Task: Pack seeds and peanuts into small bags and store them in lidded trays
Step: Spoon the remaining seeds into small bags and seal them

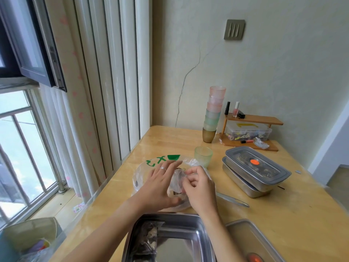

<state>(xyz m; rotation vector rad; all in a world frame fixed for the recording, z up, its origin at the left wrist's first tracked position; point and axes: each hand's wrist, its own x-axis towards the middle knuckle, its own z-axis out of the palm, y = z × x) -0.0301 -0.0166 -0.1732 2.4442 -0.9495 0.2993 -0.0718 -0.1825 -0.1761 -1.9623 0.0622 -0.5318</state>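
**Small bag pinched at the mouth, right over the big sack**

You had the small clear plastic bag of dark seeds (176, 183) between both hands, just above the large clear plastic sack with green print (140, 174) near the middle of the pale wooden table (283, 214). Your right hand (200, 188) had its fingers curled and was pinching the bag's top edge, which I judge was to gather or close the mouth. Your left hand (160, 186) lay against the bag's other side with its fingers straight and spread, steadying rather than gripping. The two hands were close together with only the bag between them. Working over the sack made sense to me, since a dropped seed would land back in the supply.

The small bag looked thin, crinkled and glossy, with a dark clump inside. How full it was, I could not tell.

The open shiny steel tray (170, 217) sat just in front of you, under your wrists, with one filled seed packet (149, 237) at its left end, so the drop-off was close. What looked like its grey-rimmed lid with an orange dot (251, 239) lay beside it on the right. A thin metal tool (232, 199) rested just right of your right hand. Beyond it, two lidded steel trays (255, 171) were stacked slightly askew, so part of the job looked done. A ribbed green glass cup (203, 155) stood just behind the sack.
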